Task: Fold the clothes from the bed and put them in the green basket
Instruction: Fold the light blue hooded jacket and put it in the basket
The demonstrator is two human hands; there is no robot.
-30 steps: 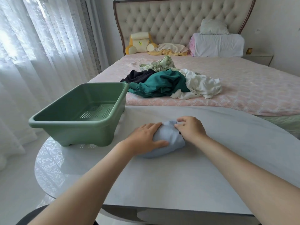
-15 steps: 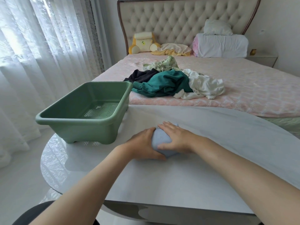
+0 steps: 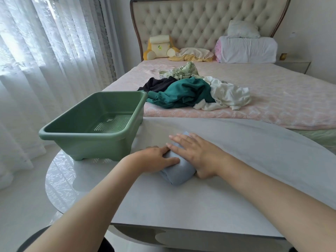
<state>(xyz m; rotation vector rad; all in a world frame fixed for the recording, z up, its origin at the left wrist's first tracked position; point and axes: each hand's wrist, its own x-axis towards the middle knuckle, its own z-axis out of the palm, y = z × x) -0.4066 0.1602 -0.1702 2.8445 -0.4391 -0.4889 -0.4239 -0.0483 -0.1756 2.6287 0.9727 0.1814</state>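
Note:
A small folded light-blue garment (image 3: 177,172) lies on the white table (image 3: 181,202) in front of me. My left hand (image 3: 154,159) holds its left side, thumb lying across the top. My right hand (image 3: 195,150) presses flat on it with straight fingers. The green basket (image 3: 87,138) stands on the table to the left, with nothing inside. On the pink bed (image 3: 272,99) behind lies a heap of clothes: a teal piece (image 3: 181,92), a white one (image 3: 225,94), a black one (image 3: 158,84) and a leaf-print one (image 3: 180,70).
Sheer curtains (image 3: 45,60) hang along the left. A tufted headboard (image 3: 200,20), a plush toy (image 3: 160,48), a crumpled cloth and pillows (image 3: 247,49) sit at the head of the bed. A nightstand (image 3: 294,65) stands at the far right.
The blue garment has been folded smaller into a compact bundle. My right hand went from pinching its edge to lying flat on top; my left hand shifted to its left side.

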